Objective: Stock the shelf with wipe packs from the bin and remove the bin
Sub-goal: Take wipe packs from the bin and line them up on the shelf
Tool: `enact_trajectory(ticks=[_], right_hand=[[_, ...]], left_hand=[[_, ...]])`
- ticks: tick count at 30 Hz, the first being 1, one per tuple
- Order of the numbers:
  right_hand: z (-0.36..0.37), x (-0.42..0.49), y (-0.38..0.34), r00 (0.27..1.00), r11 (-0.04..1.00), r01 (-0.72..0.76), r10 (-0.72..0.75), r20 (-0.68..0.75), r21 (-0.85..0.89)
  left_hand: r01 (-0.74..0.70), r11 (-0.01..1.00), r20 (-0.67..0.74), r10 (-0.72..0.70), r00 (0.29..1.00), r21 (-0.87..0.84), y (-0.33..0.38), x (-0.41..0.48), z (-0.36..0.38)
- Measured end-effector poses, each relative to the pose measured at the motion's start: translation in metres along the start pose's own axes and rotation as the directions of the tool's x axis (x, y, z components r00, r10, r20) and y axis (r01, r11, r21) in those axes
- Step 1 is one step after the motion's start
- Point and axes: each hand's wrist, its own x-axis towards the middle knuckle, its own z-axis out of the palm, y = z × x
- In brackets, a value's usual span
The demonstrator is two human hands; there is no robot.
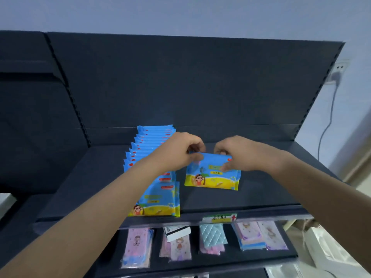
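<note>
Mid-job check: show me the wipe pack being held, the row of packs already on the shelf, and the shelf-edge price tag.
held wipe pack (212, 181), head view, yellow lower front.
row of packs (158, 194), head view, blue face of the front pack.
price tag (219, 217), head view, middle of the label.

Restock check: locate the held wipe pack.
Head view, centre: wipe pack stands on the shelf, gripped by left hand and right hand, right of the pack row.
</note>
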Motion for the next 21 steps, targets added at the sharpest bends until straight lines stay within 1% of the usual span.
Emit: enact_trajectory(ticks=[3, 5, 6, 8, 10, 14, 17, 19, 21], right_hand=[[-0.005, 0.017, 0.05, 0.998, 0.99, -0.033, 0.041, -0.056, 0.136], [-0.007, 0.036, 0.071, 0.994, 0.972, -0.03, 0.055, -0.1, 0.231], [-0.006, 0.049, 0.084, 0.992, 0.971, -0.02, 0.049, -0.113, 0.24], [-0.002, 0.079, 0.111, 0.993, 0.977, -0.003, 0.028, -0.115, 0.214], [0.01, 0.109, 0.134, 0.995, 0.985, 0.012, 0.006, -0.1, 0.175], [0.03, 0.151, 0.162, 0.997, 0.992, 0.024, -0.015, -0.073, 0.126], [0.037, 0.165, 0.171, 0.994, 0.996, 0.073, -0.069, -0.09, 0.042], [0.043, 0.171, 0.175, 0.984, 0.993, 0.101, -0.109, -0.14, -0.065], [0.049, 0.173, 0.177, 0.966, 0.972, 0.104, -0.15, -0.209, -0.213]], left_hand=[[0.034, 0.999, -0.041, -0.034, 0.999, -0.006, -0.009, 0.046, 0.009], [0.067, 0.997, -0.036, -0.065, 0.997, 0.042, -0.016, 0.073, 0.011], [0.084, 0.993, -0.018, -0.083, 0.996, 0.084, -0.022, 0.091, 0.015], [0.134, 0.974, 0.013, -0.138, 0.99, 0.181, -0.037, 0.127, 0.029], [0.206, 0.947, 0.041, -0.223, 0.974, 0.246, -0.056, 0.155, 0.043], [0.306, 0.906, 0.045, -0.333, 0.942, 0.294, -0.081, 0.185, 0.059], [0.312, 0.861, 0.065, -0.366, 0.928, 0.402, -0.087, 0.195, 0.063], [0.289, 0.833, 0.052, -0.354, 0.934, 0.473, -0.088, 0.2, 0.067], [0.241, 0.781, 0.028, -0.313, 0.949, 0.576, -0.084, 0.201, 0.072]])
